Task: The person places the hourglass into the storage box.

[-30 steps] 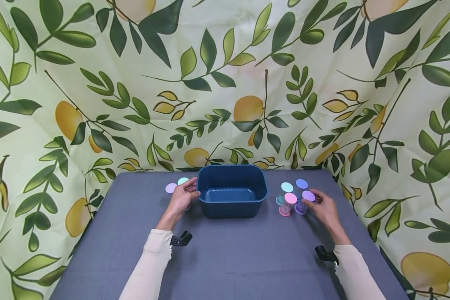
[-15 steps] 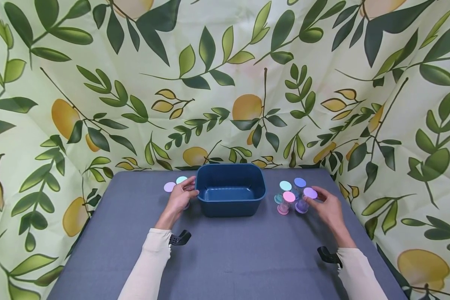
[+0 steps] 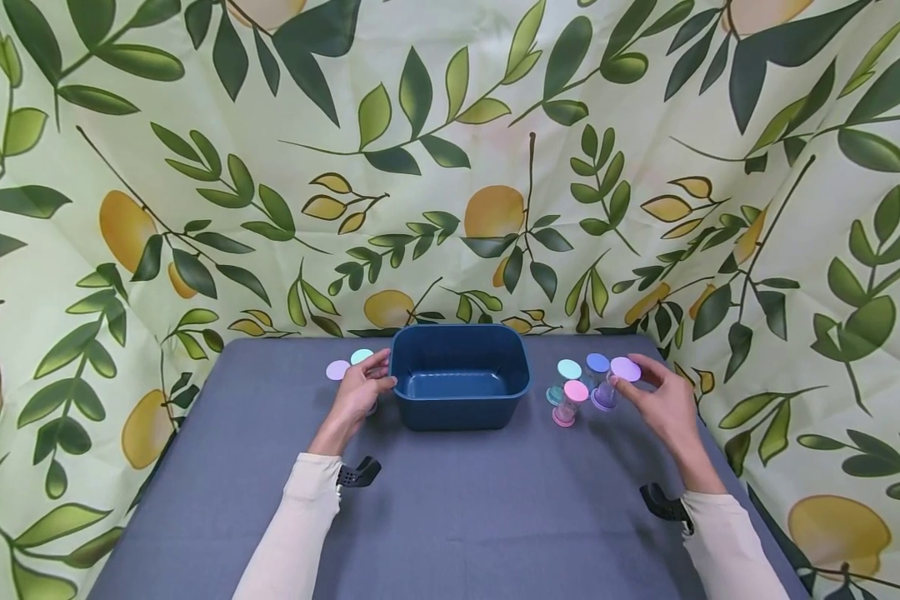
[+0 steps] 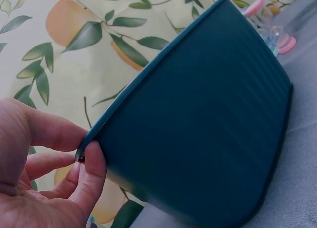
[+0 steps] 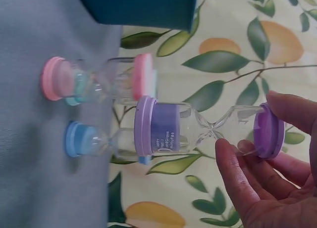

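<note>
In the head view a dark blue plastic bin [image 3: 461,414] stands at the far middle of the table. My left hand [image 3: 356,398] pinches its left rim between thumb and fingers; the left wrist view shows the grip on the bin's wall [image 4: 198,114]. My right hand [image 3: 666,408] holds a purple hourglass [image 5: 171,129] by one capped end, and the right wrist view shows it raised off the table. Beside it stand a pink hourglass [image 3: 576,391], a blue hourglass [image 3: 598,363] and a teal hourglass [image 3: 569,369], all upright.
Left of the bin, partly behind my left hand, are a lavender round top [image 3: 337,370] and a teal round top [image 3: 362,356]. A grey cloth covers the table [image 3: 450,517]. Leaf-and-fruit printed fabric [image 3: 420,208] hangs behind and at both sides.
My right hand has lifted the purple hourglass and drawn it slightly right, away from the other hourglasses. My left hand keeps its grip on the bin's rim.
</note>
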Demonstrator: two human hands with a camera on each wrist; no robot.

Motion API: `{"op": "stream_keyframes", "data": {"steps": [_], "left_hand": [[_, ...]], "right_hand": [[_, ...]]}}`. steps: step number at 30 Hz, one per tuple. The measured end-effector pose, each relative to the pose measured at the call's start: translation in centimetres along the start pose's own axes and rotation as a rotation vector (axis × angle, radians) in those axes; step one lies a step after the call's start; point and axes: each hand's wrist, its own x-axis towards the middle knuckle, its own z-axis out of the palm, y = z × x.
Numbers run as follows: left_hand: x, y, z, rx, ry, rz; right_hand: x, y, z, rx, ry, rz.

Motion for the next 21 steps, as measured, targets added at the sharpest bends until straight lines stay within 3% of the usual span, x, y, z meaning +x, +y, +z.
{"op": "stream_keyframes", "data": {"steps": [21], "left_hand": [[-0.3,0.4,0.1,-0.016,-0.014,0.019]], "right_hand": [[2.0,-5.3,-0.3,0.118,-0.04,-0.126]]}}
